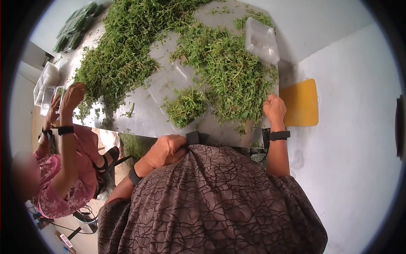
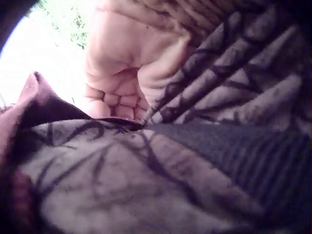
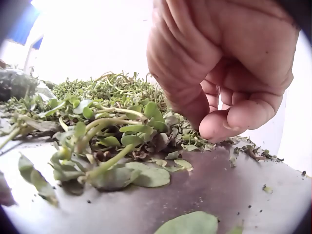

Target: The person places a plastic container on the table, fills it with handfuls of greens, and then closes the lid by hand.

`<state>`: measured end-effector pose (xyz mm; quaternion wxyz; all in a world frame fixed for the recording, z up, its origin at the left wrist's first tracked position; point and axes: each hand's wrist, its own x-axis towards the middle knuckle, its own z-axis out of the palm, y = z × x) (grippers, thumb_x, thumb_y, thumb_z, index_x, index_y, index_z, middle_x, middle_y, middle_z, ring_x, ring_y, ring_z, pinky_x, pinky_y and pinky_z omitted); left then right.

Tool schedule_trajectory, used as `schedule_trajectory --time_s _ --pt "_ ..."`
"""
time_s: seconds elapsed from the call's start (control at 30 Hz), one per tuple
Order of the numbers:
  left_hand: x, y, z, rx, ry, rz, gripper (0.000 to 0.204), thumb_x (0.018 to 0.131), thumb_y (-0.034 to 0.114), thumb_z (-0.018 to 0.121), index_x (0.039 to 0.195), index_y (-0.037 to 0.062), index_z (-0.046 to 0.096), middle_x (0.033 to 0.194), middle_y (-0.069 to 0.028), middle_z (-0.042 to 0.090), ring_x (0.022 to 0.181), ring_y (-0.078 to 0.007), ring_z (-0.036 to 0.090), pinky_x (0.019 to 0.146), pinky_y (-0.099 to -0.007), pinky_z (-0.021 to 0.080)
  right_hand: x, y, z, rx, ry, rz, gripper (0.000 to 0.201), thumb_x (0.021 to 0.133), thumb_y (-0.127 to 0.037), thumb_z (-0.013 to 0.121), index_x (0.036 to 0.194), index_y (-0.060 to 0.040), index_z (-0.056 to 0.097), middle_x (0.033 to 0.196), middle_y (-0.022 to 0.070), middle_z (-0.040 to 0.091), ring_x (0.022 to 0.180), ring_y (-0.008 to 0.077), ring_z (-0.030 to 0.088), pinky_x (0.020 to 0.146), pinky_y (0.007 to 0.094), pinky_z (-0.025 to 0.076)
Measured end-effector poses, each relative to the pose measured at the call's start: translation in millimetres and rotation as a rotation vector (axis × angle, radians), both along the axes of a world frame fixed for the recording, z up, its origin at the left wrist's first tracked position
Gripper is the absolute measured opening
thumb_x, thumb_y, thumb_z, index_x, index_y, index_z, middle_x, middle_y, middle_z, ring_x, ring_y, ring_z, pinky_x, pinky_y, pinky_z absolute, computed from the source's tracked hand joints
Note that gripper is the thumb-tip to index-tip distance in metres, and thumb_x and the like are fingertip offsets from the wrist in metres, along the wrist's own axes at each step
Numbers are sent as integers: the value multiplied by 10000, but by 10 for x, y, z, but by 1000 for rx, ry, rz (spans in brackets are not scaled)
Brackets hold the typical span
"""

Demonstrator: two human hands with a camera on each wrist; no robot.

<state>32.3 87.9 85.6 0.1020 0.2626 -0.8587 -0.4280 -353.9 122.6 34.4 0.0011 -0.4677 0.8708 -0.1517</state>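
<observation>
My left hand [image 1: 164, 151] is at the front of the dark patterned shirt [image 1: 211, 190], below the table edge. In the left wrist view its curled fingers [image 2: 119, 92] grip gathered cloth of the shirt. My right hand [image 1: 275, 112] is at the right table edge, beside a pile of leafy green stems [image 1: 232, 67] that look like purslane. In the right wrist view the thumb and curled fingers meet right at the leaves; nothing shows between them. Between the hands, a clear plastic tray [image 1: 157, 86] bears a heap of the greens [image 1: 186, 108].
A larger pile of greens [image 1: 122, 55] covers the table's left half. Another clear tray [image 1: 262, 40] lies at the back right. Packed greens [image 1: 78, 27] stand far left. A person in pink [image 1: 67, 182] handles clear containers [image 1: 46, 95]. A yellow panel [image 1: 302, 103] is beside the wall.
</observation>
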Motion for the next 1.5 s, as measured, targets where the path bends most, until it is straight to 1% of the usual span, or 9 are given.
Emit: schedule_trajectory --time_s 0.23,0.5,0.83,0.93,0.97,1.0,1.1,1.27,1.5 --pt "198 9 44 314 40 190 200 794 180 688 829 -13 646 772 -127 651 663 -252 637 618 -347 494 134 278 203 81 -135 26 57 708 -109 616 717 -55 601 673 161 607 689 376 599 638 417 480" --pt "418 -113 -229 -156 199 721 158 860 160 603 837 4 610 675 -98 604 613 -207 599 589 -301 465 401 285 292 176 -95 67 185 719 -195 639 687 -25 574 673 182 608 700 368 611 650 426 486" --pt "252 -248 -595 -388 276 782 88 794 -3 622 871 33 600 775 -101 614 644 -235 582 590 -306 470 377 314 139 78 68 174 155 660 -128 620 664 -2 531 647 228 570 664 426 565 593 462 459" --pt "266 -292 -774 -361 270 871 62 825 27 606 888 31 605 774 -102 608 658 -235 588 616 -312 471 330 276 247 94 12 124 126 679 -78 608 651 4 516 575 166 547 566 317 573 538 410 451" --pt "264 -299 -834 -337 279 902 55 853 44 591 901 24 609 769 -95 603 655 -209 586 622 -298 468 325 258 302 27 -276 77 107 700 -49 600 658 6 518 554 108 519 550 226 550 509 373 439" --pt "246 -300 -886 -323 302 924 66 819 53 613 881 40 595 785 -126 604 708 -313 593 652 -367 474 338 226 371 -35 -564 22 96 721 -20 592 665 7 519 533 50 491 534 135 527 480 336 426" --pt "215 -299 -895 -354 311 947 62 824 55 610 881 37 593 787 -127 606 716 -315 595 652 -363 474 636 36 707 -116 -771 140 79 775 24 576 709 11 535 594 -19 480 579 29 469 476 258 438" --pt "241 -315 -904 -410 331 904 42 873 53 571 906 28 576 781 -108 597 666 -243 586 629 -314 470 1338 -344 1078 -124 -1015 379 78 847 -3 575 909 38 600 719 -2 580 620 43 540 567 221 510" --pt "228 -283 -855 -342 344 923 51 822 17 597 869 28 582 786 -137 595 727 -325 586 656 -367 470 1477 -495 865 -84 -1014 576 175 859 -76 625 989 40 611 721 74 639 591 102 596 536 229 470"
